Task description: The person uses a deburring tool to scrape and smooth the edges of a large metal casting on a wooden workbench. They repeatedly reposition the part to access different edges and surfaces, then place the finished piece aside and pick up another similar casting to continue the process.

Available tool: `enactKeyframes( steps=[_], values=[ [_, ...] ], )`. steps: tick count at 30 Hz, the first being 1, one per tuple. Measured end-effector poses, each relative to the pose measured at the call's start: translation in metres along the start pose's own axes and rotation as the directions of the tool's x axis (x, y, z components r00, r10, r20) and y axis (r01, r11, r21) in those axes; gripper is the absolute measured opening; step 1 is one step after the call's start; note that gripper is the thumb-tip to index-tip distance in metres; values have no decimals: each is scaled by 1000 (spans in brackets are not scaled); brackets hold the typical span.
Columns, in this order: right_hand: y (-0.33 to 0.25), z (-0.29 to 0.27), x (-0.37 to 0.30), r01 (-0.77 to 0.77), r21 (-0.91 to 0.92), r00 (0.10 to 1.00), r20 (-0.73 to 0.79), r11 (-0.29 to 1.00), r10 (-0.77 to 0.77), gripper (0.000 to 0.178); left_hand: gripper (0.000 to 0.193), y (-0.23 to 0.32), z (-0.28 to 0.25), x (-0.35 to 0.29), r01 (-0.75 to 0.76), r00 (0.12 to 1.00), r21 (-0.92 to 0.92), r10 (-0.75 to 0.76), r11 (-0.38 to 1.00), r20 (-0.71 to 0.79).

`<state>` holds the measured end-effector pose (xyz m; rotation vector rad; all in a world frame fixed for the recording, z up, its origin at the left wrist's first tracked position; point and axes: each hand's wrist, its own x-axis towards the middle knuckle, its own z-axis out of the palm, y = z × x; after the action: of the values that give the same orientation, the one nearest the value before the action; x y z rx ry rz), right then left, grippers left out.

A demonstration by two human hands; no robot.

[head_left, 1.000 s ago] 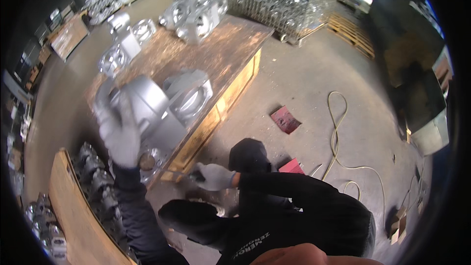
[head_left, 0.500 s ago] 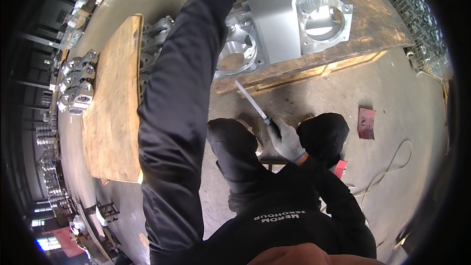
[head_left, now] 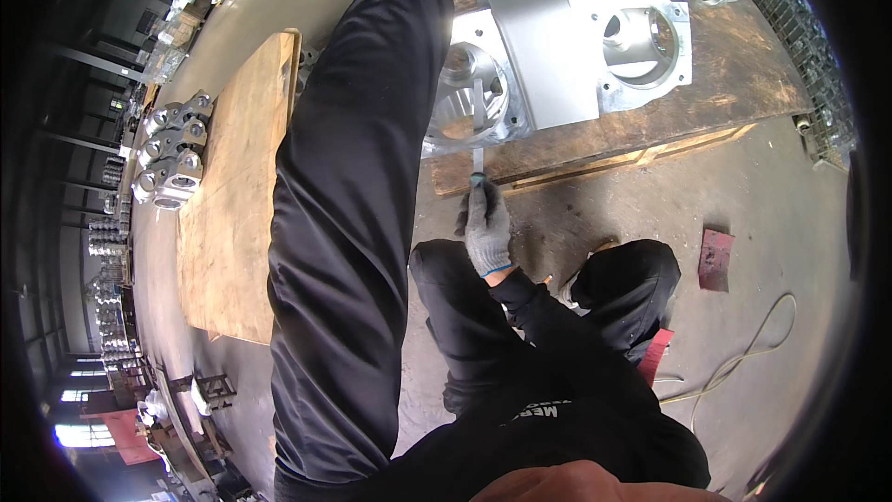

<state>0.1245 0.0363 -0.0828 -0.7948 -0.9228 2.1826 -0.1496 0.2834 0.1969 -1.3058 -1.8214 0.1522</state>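
File in my right hand, gloved fist clenched on handle, blade up inside bore of big aluminium casting on wooden pallet just ahead. Half second ago file hung clear below pallet edge; now it meets metal, so filing is on. Left hand out of view past sleeve, grip unknown

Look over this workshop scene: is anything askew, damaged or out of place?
Little stands out. A red pad and a loose cable lie on the floor. The right hand holds a file to the metal casting on the wooden pallet.
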Motion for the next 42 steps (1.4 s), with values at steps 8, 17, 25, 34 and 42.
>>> enactKeyframes(
  steps=[8,17,25,34,42],
  values=[
    [-21,11,3,2,-8,1000,-19,1000,-2,34,28,-2,15,11,-18,1000,25,18,1000,-1],
    [-29,11,5,-142,-32,987,-77,989,139,34,28,3,15,7,32,993,-110,-44,993,-110],
    [-92,-29,35,-338,-353,907,123,872,402,34,24,5,15,6,-5,995,-41,1,999,-99],
    [-99,-36,36,-379,-376,876,148,846,458,36,25,4,9,2,-21,990,-115,4,993,-141],
    [-99,-41,42,-402,-318,875,142,859,462,31,20,8,-5,-8,-75,985,17,77,997,-155]
  ],
)
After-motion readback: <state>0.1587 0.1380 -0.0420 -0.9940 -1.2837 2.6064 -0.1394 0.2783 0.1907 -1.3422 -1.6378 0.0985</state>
